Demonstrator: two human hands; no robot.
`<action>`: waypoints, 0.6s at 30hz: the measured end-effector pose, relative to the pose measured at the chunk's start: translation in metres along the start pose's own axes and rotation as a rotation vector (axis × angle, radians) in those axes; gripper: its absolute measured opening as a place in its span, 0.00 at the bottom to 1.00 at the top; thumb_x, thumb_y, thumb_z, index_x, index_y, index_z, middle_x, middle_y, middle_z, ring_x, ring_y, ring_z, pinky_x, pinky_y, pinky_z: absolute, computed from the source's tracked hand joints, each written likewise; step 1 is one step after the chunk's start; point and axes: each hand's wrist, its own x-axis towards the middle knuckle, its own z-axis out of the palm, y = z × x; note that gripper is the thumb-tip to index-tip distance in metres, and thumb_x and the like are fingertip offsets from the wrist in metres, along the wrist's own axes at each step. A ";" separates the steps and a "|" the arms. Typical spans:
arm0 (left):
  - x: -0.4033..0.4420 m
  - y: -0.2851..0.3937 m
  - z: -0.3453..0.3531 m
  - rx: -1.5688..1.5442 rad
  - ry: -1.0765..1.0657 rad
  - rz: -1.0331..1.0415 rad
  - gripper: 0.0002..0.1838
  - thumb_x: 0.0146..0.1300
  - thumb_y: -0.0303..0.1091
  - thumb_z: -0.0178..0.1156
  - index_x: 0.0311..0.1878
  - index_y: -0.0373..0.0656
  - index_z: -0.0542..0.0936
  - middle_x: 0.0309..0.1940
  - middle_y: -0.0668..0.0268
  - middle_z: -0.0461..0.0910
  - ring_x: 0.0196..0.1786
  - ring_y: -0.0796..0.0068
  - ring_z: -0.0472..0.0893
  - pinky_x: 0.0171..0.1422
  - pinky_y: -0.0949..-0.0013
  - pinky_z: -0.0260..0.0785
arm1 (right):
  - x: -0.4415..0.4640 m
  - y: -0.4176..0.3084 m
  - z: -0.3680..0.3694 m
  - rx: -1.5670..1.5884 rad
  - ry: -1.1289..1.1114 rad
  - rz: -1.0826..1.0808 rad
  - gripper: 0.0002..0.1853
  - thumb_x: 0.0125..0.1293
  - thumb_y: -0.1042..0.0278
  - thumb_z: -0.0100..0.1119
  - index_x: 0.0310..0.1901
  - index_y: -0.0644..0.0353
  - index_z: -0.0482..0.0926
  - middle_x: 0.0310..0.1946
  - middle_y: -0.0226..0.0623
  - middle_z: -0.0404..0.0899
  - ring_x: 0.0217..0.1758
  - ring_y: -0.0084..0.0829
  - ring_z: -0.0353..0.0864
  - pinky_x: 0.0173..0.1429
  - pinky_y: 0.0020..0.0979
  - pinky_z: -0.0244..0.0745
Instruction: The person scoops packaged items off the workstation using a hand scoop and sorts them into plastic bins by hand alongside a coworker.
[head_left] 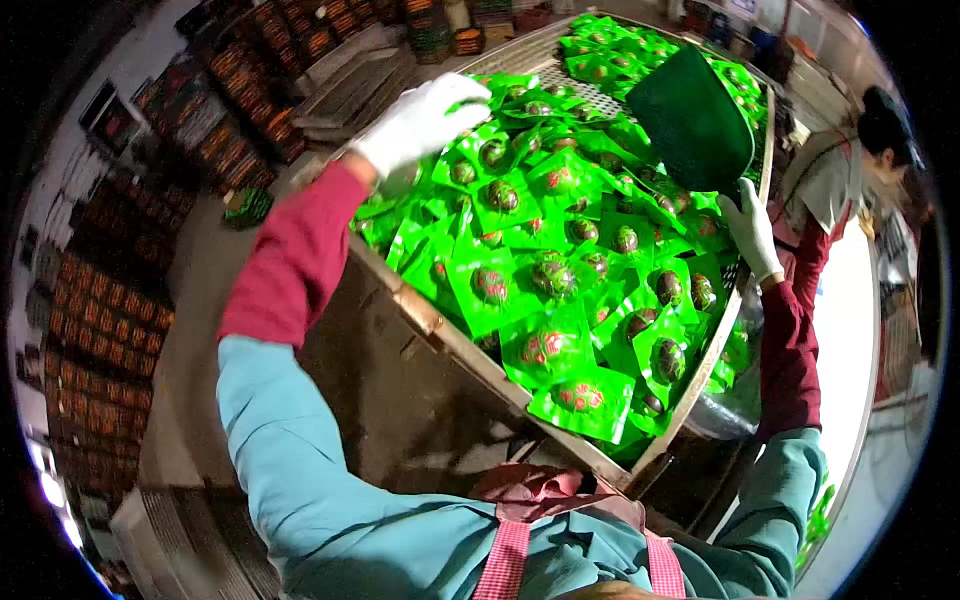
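The dark green scoop (692,120), broad and flat-looking, sits tilted before the right side of the heap. Shiny bright green packets (555,278) lie jumbled at many angles, some showing dark oval contents, others red print

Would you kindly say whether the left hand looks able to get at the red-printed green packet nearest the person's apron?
Probably yes: the left hand looks empty, and nothing visible covers that green packet; the dark green scoop, in the right hand, is well clear of it.
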 end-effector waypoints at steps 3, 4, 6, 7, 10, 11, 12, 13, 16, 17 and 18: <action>0.082 -0.028 0.030 0.013 -0.179 0.049 0.30 0.61 0.55 0.59 0.59 0.42 0.75 0.58 0.54 0.73 0.62 0.57 0.72 0.68 0.60 0.62 | -0.001 0.002 0.001 -0.039 0.035 0.005 0.25 0.64 0.56 0.59 0.57 0.62 0.67 0.45 0.61 0.77 0.50 0.56 0.78 0.50 0.41 0.73; 0.105 -0.042 0.054 0.064 -0.222 0.096 0.33 0.59 0.58 0.60 0.60 0.43 0.74 0.59 0.53 0.73 0.63 0.56 0.71 0.68 0.60 0.61 | -0.002 -0.005 -0.003 -0.036 0.017 0.038 0.26 0.64 0.56 0.60 0.58 0.62 0.67 0.43 0.60 0.77 0.48 0.55 0.78 0.49 0.41 0.73; 0.131 -0.049 0.089 0.206 -0.337 0.075 0.37 0.55 0.62 0.61 0.61 0.46 0.73 0.59 0.52 0.72 0.63 0.54 0.71 0.68 0.58 0.62 | -0.004 -0.008 -0.003 -0.056 0.043 -0.010 0.23 0.64 0.57 0.60 0.54 0.63 0.68 0.38 0.56 0.76 0.41 0.52 0.78 0.46 0.40 0.72; 0.135 -0.045 0.098 0.295 -0.411 0.005 0.39 0.53 0.63 0.62 0.62 0.47 0.73 0.60 0.51 0.72 0.63 0.53 0.71 0.67 0.58 0.62 | -0.003 -0.014 -0.008 -0.039 -0.005 0.031 0.22 0.64 0.58 0.60 0.52 0.63 0.68 0.37 0.55 0.76 0.40 0.52 0.77 0.46 0.39 0.72; 0.149 -0.086 0.117 0.027 -0.443 0.040 0.27 0.52 0.55 0.64 0.48 0.44 0.76 0.47 0.52 0.78 0.53 0.55 0.77 0.58 0.59 0.68 | -0.003 -0.017 -0.006 0.033 0.023 -0.029 0.19 0.65 0.59 0.59 0.49 0.63 0.67 0.37 0.55 0.76 0.40 0.51 0.77 0.46 0.40 0.71; 0.149 -0.089 0.113 -0.013 -0.461 0.062 0.24 0.52 0.52 0.64 0.44 0.43 0.76 0.44 0.54 0.79 0.49 0.56 0.78 0.55 0.59 0.69 | -0.003 -0.020 -0.010 -0.029 -0.017 0.005 0.20 0.65 0.59 0.59 0.50 0.63 0.67 0.36 0.56 0.75 0.40 0.52 0.78 0.46 0.41 0.71; 0.150 -0.093 0.106 0.008 -0.427 0.070 0.19 0.53 0.48 0.63 0.37 0.42 0.75 0.39 0.57 0.79 0.45 0.60 0.78 0.50 0.60 0.69 | -0.003 -0.015 -0.006 -0.036 0.019 -0.009 0.20 0.65 0.59 0.59 0.51 0.63 0.67 0.36 0.56 0.75 0.40 0.52 0.78 0.45 0.41 0.71; 0.158 -0.108 0.105 -0.006 -0.439 0.099 0.17 0.55 0.46 0.61 0.35 0.42 0.74 0.35 0.59 0.79 0.40 0.65 0.78 0.47 0.62 0.70 | -0.004 -0.010 -0.002 -0.042 0.052 -0.026 0.20 0.65 0.59 0.58 0.51 0.63 0.66 0.36 0.57 0.75 0.40 0.52 0.78 0.45 0.41 0.71; 0.145 -0.119 0.085 0.006 -0.394 -0.020 0.15 0.58 0.43 0.58 0.34 0.40 0.73 0.30 0.60 0.77 0.35 0.70 0.75 0.45 0.65 0.70 | -0.003 -0.010 -0.001 -0.073 0.030 -0.019 0.22 0.65 0.58 0.58 0.54 0.63 0.66 0.38 0.59 0.77 0.43 0.55 0.79 0.45 0.43 0.73; 0.144 -0.124 0.083 -0.018 -0.369 0.004 0.14 0.59 0.43 0.57 0.35 0.40 0.73 0.29 0.60 0.76 0.34 0.71 0.75 0.44 0.65 0.69 | -0.002 -0.008 0.000 -0.087 0.055 -0.054 0.22 0.65 0.59 0.58 0.54 0.63 0.66 0.39 0.59 0.77 0.43 0.56 0.79 0.45 0.43 0.73; 0.145 -0.128 0.083 -0.014 -0.380 0.013 0.12 0.60 0.41 0.56 0.37 0.41 0.74 0.32 0.61 0.79 0.37 0.71 0.77 0.47 0.65 0.70 | -0.002 -0.006 0.000 -0.085 0.066 -0.051 0.22 0.65 0.59 0.58 0.54 0.63 0.66 0.39 0.59 0.77 0.43 0.56 0.79 0.45 0.43 0.73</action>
